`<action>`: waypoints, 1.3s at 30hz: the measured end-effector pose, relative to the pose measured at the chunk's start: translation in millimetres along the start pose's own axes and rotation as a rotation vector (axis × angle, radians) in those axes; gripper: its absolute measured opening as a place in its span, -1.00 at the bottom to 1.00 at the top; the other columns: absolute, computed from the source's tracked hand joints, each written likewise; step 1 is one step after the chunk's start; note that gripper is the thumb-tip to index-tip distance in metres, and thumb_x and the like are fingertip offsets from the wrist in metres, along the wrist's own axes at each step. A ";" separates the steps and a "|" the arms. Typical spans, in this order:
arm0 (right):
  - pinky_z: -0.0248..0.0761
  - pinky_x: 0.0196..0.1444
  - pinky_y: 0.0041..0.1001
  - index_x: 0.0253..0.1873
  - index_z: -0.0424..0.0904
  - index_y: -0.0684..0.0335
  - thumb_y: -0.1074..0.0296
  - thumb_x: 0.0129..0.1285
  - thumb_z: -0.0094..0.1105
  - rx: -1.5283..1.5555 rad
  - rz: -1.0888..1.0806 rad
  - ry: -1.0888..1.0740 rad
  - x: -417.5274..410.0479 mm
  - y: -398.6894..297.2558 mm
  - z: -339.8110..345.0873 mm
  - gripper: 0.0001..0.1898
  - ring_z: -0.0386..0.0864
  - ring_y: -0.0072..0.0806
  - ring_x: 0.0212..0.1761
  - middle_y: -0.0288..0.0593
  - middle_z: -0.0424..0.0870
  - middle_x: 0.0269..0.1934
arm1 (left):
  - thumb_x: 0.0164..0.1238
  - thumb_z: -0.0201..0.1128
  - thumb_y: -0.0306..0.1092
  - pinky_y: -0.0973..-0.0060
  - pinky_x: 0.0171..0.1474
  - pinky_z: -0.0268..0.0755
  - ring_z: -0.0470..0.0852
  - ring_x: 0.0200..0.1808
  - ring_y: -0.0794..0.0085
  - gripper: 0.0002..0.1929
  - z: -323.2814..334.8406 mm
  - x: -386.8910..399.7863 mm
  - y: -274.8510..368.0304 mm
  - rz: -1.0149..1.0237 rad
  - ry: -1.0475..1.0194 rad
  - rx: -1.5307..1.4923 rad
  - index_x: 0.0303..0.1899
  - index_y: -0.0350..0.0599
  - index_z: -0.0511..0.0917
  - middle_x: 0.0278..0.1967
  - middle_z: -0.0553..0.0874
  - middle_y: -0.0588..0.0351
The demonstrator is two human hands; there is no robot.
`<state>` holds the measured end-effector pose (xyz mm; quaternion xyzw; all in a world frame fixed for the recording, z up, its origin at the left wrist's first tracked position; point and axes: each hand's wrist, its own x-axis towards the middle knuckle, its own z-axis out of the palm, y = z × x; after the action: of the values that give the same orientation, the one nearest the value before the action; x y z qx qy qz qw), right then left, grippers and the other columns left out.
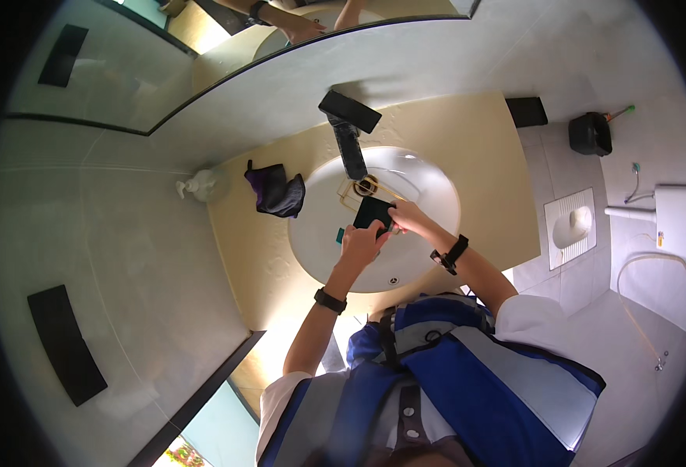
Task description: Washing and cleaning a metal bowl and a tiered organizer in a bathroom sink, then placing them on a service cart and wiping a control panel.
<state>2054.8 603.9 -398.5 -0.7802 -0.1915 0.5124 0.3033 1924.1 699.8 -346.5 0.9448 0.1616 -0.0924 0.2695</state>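
Over the white oval washbasin [319,257], both of my hands hold a dark, flat, rectangular object [372,213]. My left hand [361,244] grips its lower side, with the thumb on its face. At its right edge, my right hand [407,216] pinches it between fingers and thumb. A small teal piece [340,235] shows beside my left hand; whether it joins the dark object I cannot tell. A gold-coloured wire rack [349,198] lies in the basin by the drain [365,186], just beyond the object. The black faucet [350,146] reaches over the basin.
A crumpled dark cloth item [276,190] lies on the beige counter [465,128], left of the basin. Beyond it stands a clear pump bottle [203,185]. A mirror spans the wall behind. To the right are a squat toilet [571,227] and a black wall-mounted holder [589,134].
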 end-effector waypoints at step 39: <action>0.46 -0.26 -0.30 -0.04 0.19 0.32 0.36 0.11 0.08 -0.418 0.209 0.376 24.4 55.3 14.1 -0.63 0.49 -0.08 -0.18 0.12 0.45 -0.23 | 0.14 0.12 -0.27 0.36 -0.06 0.22 0.46 -0.22 0.40 -0.89 112.9 70.6 -53.8 -0.104 0.339 0.295 -0.43 -0.04 0.51 -0.38 0.46 0.22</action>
<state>2051.0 581.5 -456.3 -0.9224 -0.1522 0.3368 0.1118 1960.9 700.1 -485.3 0.9664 0.2378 0.0313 0.0923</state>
